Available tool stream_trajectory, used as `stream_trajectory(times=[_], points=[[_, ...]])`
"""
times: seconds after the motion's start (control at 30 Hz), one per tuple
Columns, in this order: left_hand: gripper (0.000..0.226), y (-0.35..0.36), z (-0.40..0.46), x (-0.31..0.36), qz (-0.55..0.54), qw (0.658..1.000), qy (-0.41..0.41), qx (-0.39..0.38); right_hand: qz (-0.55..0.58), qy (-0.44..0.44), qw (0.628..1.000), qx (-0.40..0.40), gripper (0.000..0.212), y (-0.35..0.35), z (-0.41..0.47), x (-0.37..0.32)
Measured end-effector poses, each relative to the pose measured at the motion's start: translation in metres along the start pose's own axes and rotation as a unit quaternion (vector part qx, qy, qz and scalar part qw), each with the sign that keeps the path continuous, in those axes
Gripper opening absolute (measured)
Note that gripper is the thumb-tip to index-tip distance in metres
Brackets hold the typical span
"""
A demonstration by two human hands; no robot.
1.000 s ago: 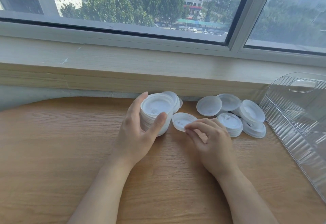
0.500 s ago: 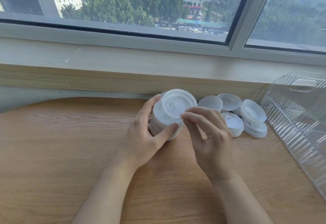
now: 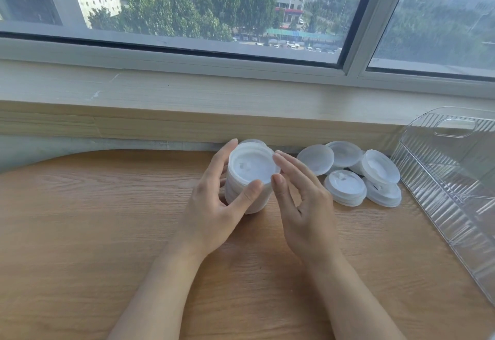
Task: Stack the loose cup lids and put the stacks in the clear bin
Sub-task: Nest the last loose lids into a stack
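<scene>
While the left hand (image 3: 214, 205) wraps its grip round the lid stack (image 3: 249, 179) on the bench (image 3: 80, 232), stacking is mid-step. Right hand (image 3: 302, 205) fingers relaxed, touching the stack's rim, holding nothing. Next: grab loose lids (image 3: 348, 173) right of stack. Clear bin (image 3: 455, 179) further right.
</scene>
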State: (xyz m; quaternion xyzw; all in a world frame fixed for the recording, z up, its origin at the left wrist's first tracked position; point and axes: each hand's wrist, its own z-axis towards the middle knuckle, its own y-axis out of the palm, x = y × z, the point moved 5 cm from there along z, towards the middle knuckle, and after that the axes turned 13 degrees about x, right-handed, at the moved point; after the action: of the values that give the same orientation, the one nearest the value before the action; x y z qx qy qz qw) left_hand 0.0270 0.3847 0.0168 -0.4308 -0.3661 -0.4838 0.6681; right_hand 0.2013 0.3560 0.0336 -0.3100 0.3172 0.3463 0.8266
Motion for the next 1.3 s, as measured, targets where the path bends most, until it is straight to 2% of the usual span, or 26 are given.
stream_trajectory(times=[0.13, 0.3, 0.47, 0.53, 0.7, 0.8, 1.03, 1.17, 1.3], points=[[0.077, -0.001, 0.001, -0.005, 0.028, 1.0, 0.003, 0.0, -0.013, 0.009, 1.0, -0.002, 0.039, 0.004, 0.0, 0.003], [0.092, -0.004, 0.0, -0.008, 0.028, 0.999, -0.009, 0.018, 0.029, 0.008, 0.999, -0.037, 0.033, 0.009, 0.004, 0.0], [0.089, -0.02, 0.008, -0.015, 0.019, 0.996, -0.03, 0.078, -0.031, 0.005, 0.999, 0.012, 0.029, 0.012, 0.021, 0.017], [0.092, -0.027, 0.011, -0.019, 0.025, 0.993, -0.03, 0.113, -0.093, 0.013, 0.996, -0.002, 0.037, 0.021, 0.027, 0.029], [0.089, -0.043, 0.013, -0.021, 0.045, 0.983, -0.036, 0.174, -0.188, 0.013, 0.976, -0.108, 0.08, 0.054, 0.033, 0.043], [0.088, -0.044, 0.014, -0.022, 0.048, 0.982, -0.035, 0.177, -0.203, 0.01, 0.973, -0.109, 0.089, 0.068, 0.038, 0.045], [0.092, -0.044, 0.016, -0.024, 0.046, 0.984, -0.029, 0.172, -0.154, -0.028, 0.987, -0.032, 0.076, 0.063, 0.043, 0.038], [0.093, -0.041, 0.015, -0.022, 0.049, 0.985, -0.026, 0.161, -0.04, 0.002, 0.999, -0.02, 0.065, 0.054, 0.041, 0.029], [0.094, -0.038, 0.014, -0.019, 0.057, 0.987, -0.023, 0.147, -0.021, 0.033, 0.999, -0.032, 0.052, 0.056, 0.037, 0.025]])
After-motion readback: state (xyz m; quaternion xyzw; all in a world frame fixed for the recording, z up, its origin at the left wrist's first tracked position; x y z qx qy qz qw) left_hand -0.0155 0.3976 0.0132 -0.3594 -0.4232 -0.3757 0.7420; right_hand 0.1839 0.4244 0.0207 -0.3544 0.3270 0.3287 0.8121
